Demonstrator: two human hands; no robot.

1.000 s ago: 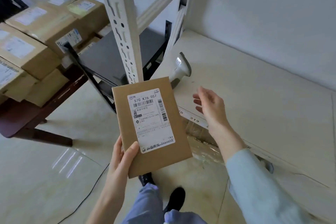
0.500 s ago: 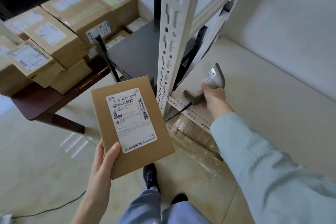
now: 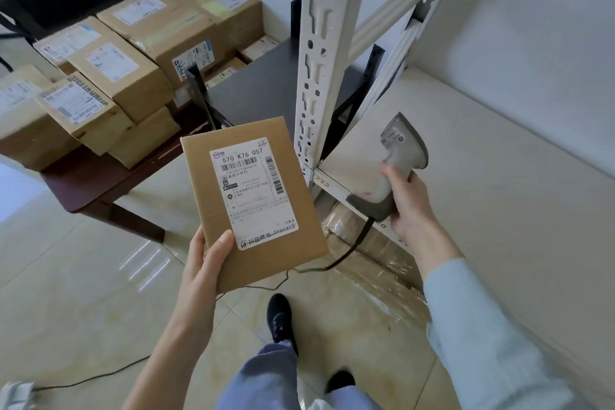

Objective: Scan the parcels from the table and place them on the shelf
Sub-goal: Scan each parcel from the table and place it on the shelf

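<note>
My left hand (image 3: 206, 263) grips the lower left corner of a flat brown parcel (image 3: 199, 176), its white shipping label facing up. My right hand (image 3: 411, 206) holds a grey barcode scanner (image 3: 397, 160) by its handle, lifted just above the front edge of the pale shelf board (image 3: 499, 193). The scanner's head sits to the right of the parcel and apart from it. Its black cable (image 3: 352, 246) trails down under the parcel. Several more labelled cardboard parcels (image 3: 133, 70) are stacked on the dark wooden table (image 3: 96, 186) at the left.
A white perforated shelf upright (image 3: 319, 53) stands between the parcel and the shelf. A small black rack (image 3: 266, 83) sits behind it. Wrapped cartons (image 3: 366, 243) lie under the shelf on the tiled floor. My feet are below.
My right hand reached the scanner on the shelf, gripped it and lifted it off toward me. The parcel in my left hand stayed held label up.
</note>
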